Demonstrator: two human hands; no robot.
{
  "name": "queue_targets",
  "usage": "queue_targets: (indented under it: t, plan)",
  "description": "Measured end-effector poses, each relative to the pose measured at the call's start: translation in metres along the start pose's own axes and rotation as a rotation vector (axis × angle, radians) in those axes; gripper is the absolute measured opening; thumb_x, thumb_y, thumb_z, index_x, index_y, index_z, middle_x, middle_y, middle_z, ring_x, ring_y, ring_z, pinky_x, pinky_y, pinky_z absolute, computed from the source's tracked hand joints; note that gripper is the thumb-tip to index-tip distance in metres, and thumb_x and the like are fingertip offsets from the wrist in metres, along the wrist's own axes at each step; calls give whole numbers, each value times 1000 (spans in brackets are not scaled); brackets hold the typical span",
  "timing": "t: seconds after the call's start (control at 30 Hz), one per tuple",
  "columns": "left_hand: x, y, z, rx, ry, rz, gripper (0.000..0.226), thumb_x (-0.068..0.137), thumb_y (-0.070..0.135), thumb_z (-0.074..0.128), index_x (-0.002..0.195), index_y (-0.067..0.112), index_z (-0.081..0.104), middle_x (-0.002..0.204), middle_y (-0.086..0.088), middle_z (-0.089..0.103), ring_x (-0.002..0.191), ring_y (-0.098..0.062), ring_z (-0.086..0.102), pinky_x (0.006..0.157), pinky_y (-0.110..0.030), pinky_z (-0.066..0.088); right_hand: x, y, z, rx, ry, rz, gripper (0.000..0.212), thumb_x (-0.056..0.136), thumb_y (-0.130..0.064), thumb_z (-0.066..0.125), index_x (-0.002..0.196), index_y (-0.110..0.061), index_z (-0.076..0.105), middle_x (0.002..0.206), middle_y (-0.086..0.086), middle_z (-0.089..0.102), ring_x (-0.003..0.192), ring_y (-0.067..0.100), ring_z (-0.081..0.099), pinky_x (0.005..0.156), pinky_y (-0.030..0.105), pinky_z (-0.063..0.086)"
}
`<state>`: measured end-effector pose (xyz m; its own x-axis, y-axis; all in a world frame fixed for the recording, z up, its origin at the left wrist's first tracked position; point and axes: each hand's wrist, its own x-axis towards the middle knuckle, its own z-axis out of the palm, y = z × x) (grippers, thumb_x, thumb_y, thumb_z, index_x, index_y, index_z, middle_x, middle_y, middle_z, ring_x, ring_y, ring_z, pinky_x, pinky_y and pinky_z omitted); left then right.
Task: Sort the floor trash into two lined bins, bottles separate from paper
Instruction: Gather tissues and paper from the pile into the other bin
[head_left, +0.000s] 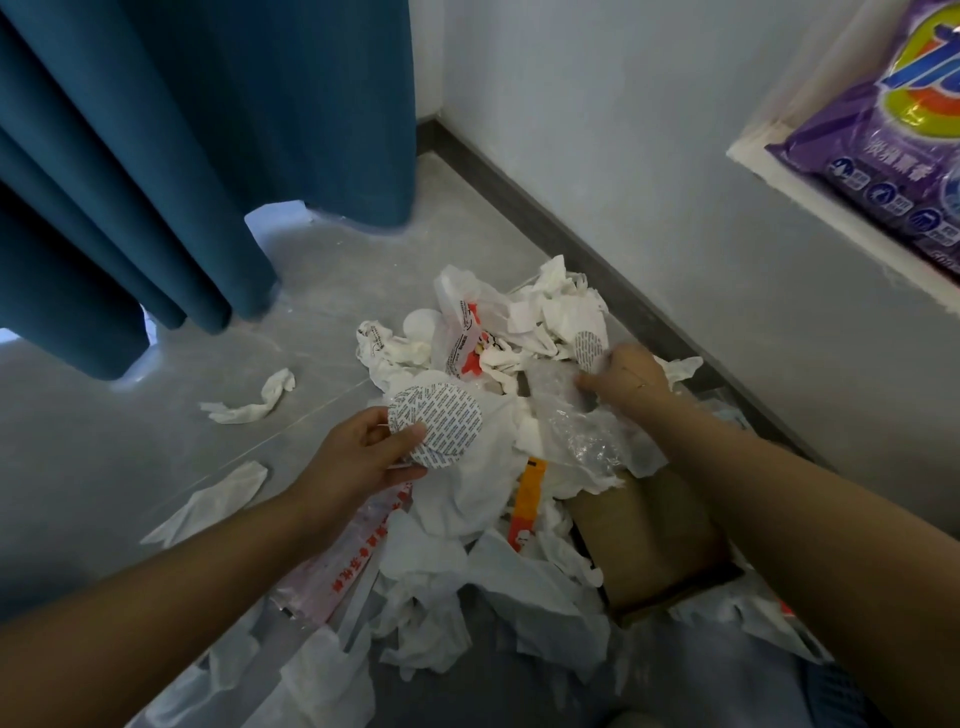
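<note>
Trash pile (498, 467): a heap of crumpled white tissue, clear plastic film, printed wrappers and an orange strip, on the grey floor against the wall skirting. Stray tissues lie apart to the left, near the blue curtain (156, 182). No bottle can be made out in it, and neither lined bin is in view.

Step, as judged: gathering paper pieces from the heap; nothing looks sorted yet.

Your left hand (363, 457) pinches a round printed paper disc (441, 421) between thumb and fingers, lifted just above the pile. Your right hand (623, 379) is curled on a second, smaller printed disc (589, 348) at the far edge of the heap, touching the crinkled clear film (576, 426) below it. Hands are well apart.

Next move, as judged: lift both discs free without dragging film along, then find the paper bin. The film looks light and clingy, so check that it drops away.

A brown cardboard box (654, 530) sits under your right forearm; a purple detergent bag (893, 156) lies on the ledge above.
</note>
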<state>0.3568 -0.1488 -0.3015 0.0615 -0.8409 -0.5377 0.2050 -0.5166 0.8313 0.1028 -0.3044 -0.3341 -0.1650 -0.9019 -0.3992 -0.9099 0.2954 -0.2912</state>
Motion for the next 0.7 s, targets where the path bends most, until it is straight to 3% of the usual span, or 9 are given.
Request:
queue_targets:
  t: [0.1, 0.17, 0.23, 0.3, 0.37, 0.43, 0.5, 0.57, 0.7]
  plan:
    - [1, -3, -3, -5, 3, -5, 26, 89, 14, 60, 114, 7, 59, 104, -8, 72, 94, -20, 70, 73, -25, 58, -4, 2, -6, 106, 35, 25, 28, 79, -24, 72, 96, -5, 60, 91, 10, 61, 83, 25, 60, 59, 30, 43]
    - [-13, 3, -5, -30, 7, 29, 25, 90, 14, 60, 114, 9, 60, 105, -7, 72, 95, -20, 70, 74, -26, 58, -20, 2, -21, 109, 96, 19, 13, 83, -14, 65, 91, -4, 63, 89, 14, 63, 87, 30, 62, 69, 33, 50]
    - [-12, 3, -6, -23, 15, 26, 23, 89, 15, 60, 112, 11, 60, 104, -6, 72, 94, -19, 70, 74, -26, 58, -18, 7, -27, 42, 135, 35, 17, 90, -8, 56, 103, 0, 64, 101, 20, 64, 101, 36, 61, 90, 39, 48]
    - [-13, 4, -6, -16, 16, 15, 23, 89, 15, 60, 112, 11, 60, 104, -6, 72, 94, -19, 70, 75, -26, 58, -21, 16, -23, -6, 161, 32, 26, 94, -6, 49, 115, 5, 60, 113, 24, 62, 108, 38, 57, 98, 42, 45]
    - [-14, 3, -5, 3, 15, 16, 22, 90, 14, 60, 112, 11, 60, 103, -6, 73, 92, -18, 70, 72, -24, 58, -22, 23, -20, 76, 247, 22, 25, 95, -7, 47, 112, 4, 62, 111, 22, 62, 105, 36, 58, 94, 40, 45]
    - [-17, 6, -4, 15, 9, 23, 21, 90, 14, 59, 111, 10, 61, 101, -5, 73, 90, -17, 71, 70, -23, 58, -24, 27, -19, 244, 354, -49, 18, 95, -8, 47, 99, -2, 65, 96, 15, 61, 91, 27, 58, 82, 33, 46]
    - [-20, 9, -3, 24, 2, 28, 21, 91, 14, 58, 112, 11, 60, 102, -4, 73, 91, -17, 70, 71, -22, 58, -34, 23, -22, 454, 374, -76, 20, 95, -13, 52, 106, -4, 66, 98, 9, 63, 90, 20, 58, 82, 31, 50]
    - [-31, 13, -1, 38, -1, 40, 21, 92, 15, 57, 112, 11, 60, 103, -4, 73, 91, -16, 70, 71, -22, 57, -54, 14, -31, 685, 334, -81, 28, 91, -17, 59, 117, -6, 64, 105, 5, 66, 95, 19, 62, 86, 33, 53]
    - [-58, 14, 1, 51, 16, 35, 24, 92, 16, 58, 115, 8, 58, 102, -6, 72, 91, -19, 71, 74, -25, 58, -106, -9, -46, 985, 85, -166, 24, 86, -13, 66, 109, -8, 66, 100, 1, 68, 89, 14, 64, 78, 26, 55]
